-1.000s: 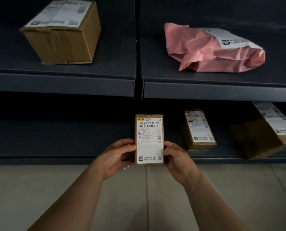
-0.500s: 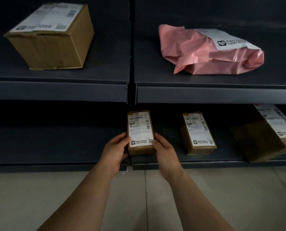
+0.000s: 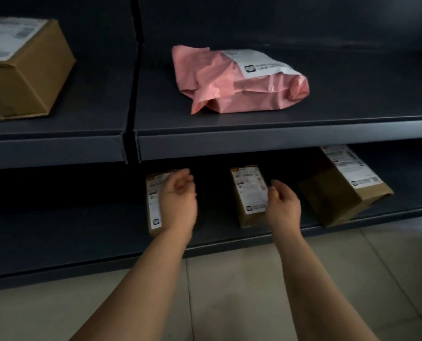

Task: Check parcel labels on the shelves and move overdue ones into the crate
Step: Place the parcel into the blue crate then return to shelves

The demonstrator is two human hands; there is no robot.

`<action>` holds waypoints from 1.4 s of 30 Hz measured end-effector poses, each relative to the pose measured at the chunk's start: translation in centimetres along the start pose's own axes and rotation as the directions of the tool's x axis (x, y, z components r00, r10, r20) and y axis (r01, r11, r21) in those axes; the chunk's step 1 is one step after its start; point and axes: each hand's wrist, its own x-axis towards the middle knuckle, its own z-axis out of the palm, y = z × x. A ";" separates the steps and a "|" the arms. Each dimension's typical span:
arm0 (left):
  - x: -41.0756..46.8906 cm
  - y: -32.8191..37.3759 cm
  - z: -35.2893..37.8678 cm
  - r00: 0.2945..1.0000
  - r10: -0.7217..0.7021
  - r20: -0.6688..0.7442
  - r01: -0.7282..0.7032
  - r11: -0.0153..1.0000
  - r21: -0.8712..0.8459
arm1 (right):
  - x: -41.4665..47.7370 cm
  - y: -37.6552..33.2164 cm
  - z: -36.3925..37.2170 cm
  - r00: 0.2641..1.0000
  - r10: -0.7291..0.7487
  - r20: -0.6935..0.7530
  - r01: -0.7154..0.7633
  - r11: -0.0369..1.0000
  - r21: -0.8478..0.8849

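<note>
1. Left hand point(image 3: 178, 205): fingers loosely curled, empty; a small labelled box point(image 3: 153, 207) lies on the lower shelf point(image 3: 57, 230) directly behind them.
2. Right hand point(image 3: 283, 207): fingers relaxed, apart, empty; a second small box point(image 3: 250, 193) sits just left of them.
3. A pink mailer bag point(image 3: 229, 82) lies above on the upper shelf point(image 3: 278, 141).

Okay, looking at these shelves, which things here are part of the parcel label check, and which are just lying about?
Part of the job:
- left small box
- middle small box
- tilted box
- pink mailer
- large box
- shelves
- left hand and right hand, both holding nothing

Just there:
- floor tiles

No crate is in view.
</note>
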 end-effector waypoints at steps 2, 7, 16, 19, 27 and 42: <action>-0.9 -1.1 2.7 0.967 -0.171 0.187 0.178 0.984 -0.024 | 0.8 1.1 -1.5 0.995 0.084 0.045 -0.085 0.996 0.018; -2.7 -4.0 5.0 0.848 -0.415 0.329 0.401 0.909 0.113 | 0.1 2.8 -2.8 0.963 0.146 0.225 -0.173 0.979 0.104; -1.7 -4.9 2.6 0.769 -0.527 0.362 0.505 0.848 0.161 | -1.4 2.3 -3.5 0.890 0.232 0.393 -0.324 0.927 0.187; -1.7 -5.4 2.1 0.719 -0.558 0.414 0.570 0.814 0.108 | -1.4 2.1 -4.3 0.857 0.231 0.460 -0.374 0.893 0.249; -2.4 -5.2 2.5 0.695 -0.483 0.532 0.570 0.822 0.001 | -0.7 2.3 -6.6 0.874 0.159 0.459 -0.318 0.902 0.292; -2.2 -5.5 2.9 0.710 -0.401 0.578 0.515 0.856 -0.038 | -0.2 2.7 -7.1 0.881 0.149 0.450 -0.303 0.907 0.291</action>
